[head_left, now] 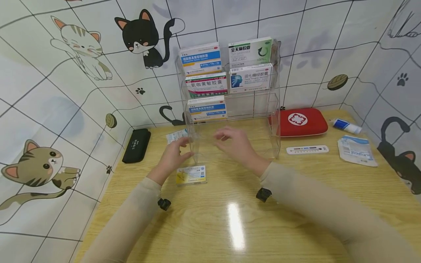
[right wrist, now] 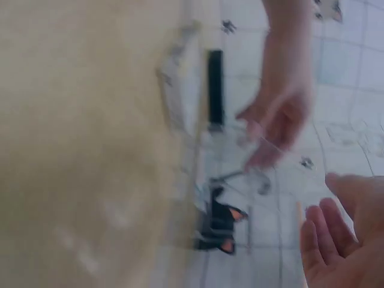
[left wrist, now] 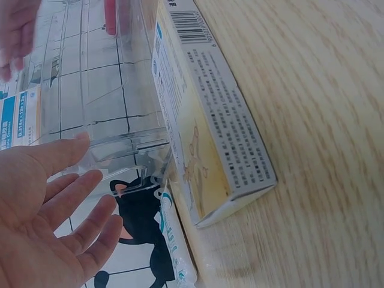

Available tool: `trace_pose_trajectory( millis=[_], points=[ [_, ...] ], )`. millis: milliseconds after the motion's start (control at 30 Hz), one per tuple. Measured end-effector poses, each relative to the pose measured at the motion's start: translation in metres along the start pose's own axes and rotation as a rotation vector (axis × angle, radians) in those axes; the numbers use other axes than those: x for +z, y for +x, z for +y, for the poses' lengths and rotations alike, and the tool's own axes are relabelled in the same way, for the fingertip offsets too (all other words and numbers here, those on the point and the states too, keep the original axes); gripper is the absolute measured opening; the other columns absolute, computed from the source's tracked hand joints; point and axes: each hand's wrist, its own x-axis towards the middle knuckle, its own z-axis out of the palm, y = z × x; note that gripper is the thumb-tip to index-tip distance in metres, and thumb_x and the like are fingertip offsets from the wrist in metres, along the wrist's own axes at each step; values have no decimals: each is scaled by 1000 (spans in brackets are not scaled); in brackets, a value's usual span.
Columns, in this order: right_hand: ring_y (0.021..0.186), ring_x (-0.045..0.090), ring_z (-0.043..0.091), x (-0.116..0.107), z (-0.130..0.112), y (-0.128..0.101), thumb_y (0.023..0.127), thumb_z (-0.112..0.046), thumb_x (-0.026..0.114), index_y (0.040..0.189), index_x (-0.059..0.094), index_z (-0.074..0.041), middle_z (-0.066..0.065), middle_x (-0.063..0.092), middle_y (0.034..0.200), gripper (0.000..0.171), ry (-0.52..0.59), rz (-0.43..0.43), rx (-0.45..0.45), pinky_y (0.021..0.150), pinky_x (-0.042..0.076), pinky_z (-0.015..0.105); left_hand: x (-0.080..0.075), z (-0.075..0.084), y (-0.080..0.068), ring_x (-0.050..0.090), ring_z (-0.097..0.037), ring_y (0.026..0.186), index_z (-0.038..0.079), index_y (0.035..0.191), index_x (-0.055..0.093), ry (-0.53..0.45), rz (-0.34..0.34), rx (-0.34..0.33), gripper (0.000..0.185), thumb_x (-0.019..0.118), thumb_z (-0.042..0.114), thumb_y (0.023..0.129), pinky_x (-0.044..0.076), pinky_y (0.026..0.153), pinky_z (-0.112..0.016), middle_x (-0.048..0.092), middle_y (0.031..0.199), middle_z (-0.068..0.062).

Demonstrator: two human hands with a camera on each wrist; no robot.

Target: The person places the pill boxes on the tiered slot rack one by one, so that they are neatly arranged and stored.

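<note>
A clear plastic rack [head_left: 274,126] stands against the wall with several medicine boxes on its tiers, among them a blue-and-white box [head_left: 207,109] at the lower left. My left hand [head_left: 174,155] is at the rack's left front edge, its fingers loosely bent and nothing in them; whether it touches the plastic I cannot tell. In front of the lowest tier hovers my right hand [head_left: 238,146], slightly blurred, with relaxed fingers and nothing held. Just below the left hand, a yellow-and-white medicine box [head_left: 191,175] lies on the table; the left wrist view shows its printed side [left wrist: 231,120].
A black case [head_left: 136,146] and a small white packet [head_left: 175,136] lie left of the rack. To its right are a red first-aid case [head_left: 302,122], a white thermometer strip [head_left: 307,149], a blue-and-white tube [head_left: 346,126] and a surgical mask packet [head_left: 357,150].
</note>
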Motion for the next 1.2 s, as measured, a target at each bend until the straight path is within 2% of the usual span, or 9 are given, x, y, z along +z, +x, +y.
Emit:
trace_pose_trajectory(
  millis=[200,300,400,600,867,1000,1133,1200],
  points=[
    [104,72,23,36,1,-31,90,-14,81,119,75,-8,6,74,125,30,-13,-316,14,93,62,36,-1,2,0,60,-35,130,10,142,56,6,2,-1,52,76,20,95,55,105,-53,63,142,-11],
    [110,70,27,47,0,-36,90,-14,81,124,74,-8,5,72,128,35,-38,-413,61,96,60,39,-2,2,-1,59,-35,130,10,143,56,15,-2,0,53,76,20,95,55,104,-53,62,143,-12],
    [115,68,28,54,0,-36,90,-16,82,128,71,-7,6,70,130,41,-65,-464,103,100,58,41,-2,2,0,60,-35,130,10,143,55,23,-2,1,54,76,20,95,55,104,-53,62,143,-12],
    [118,67,27,67,3,-34,88,-22,83,131,69,-6,10,70,130,48,-125,-488,101,107,54,42,-2,1,2,60,-34,130,10,143,56,23,2,-2,54,77,21,94,56,104,-52,63,142,-11],
    [112,68,25,75,7,-36,81,-18,90,127,71,-5,8,73,122,52,-116,-468,139,104,55,41,0,0,1,59,-32,132,13,146,53,9,-18,-39,57,77,21,94,54,106,-51,61,145,-10],
    [111,69,24,69,6,-38,79,-10,90,125,72,-5,8,72,124,49,-62,-443,171,102,57,40,-1,-1,2,59,-33,131,11,144,54,7,-18,-37,56,78,21,94,55,106,-51,62,143,-11],
    [103,71,22,54,4,-41,83,-2,84,121,74,-5,7,72,119,40,19,-385,205,92,61,33,-1,-2,2,59,-33,131,10,144,55,9,-16,-31,56,77,21,94,55,106,-51,62,142,-11],
    [101,72,21,44,3,-43,85,-2,82,119,75,-6,6,72,115,34,22,-360,207,89,62,31,-1,-3,3,58,-33,132,10,145,54,10,-18,-27,56,77,21,95,54,106,-51,62,143,-11]
  ],
)
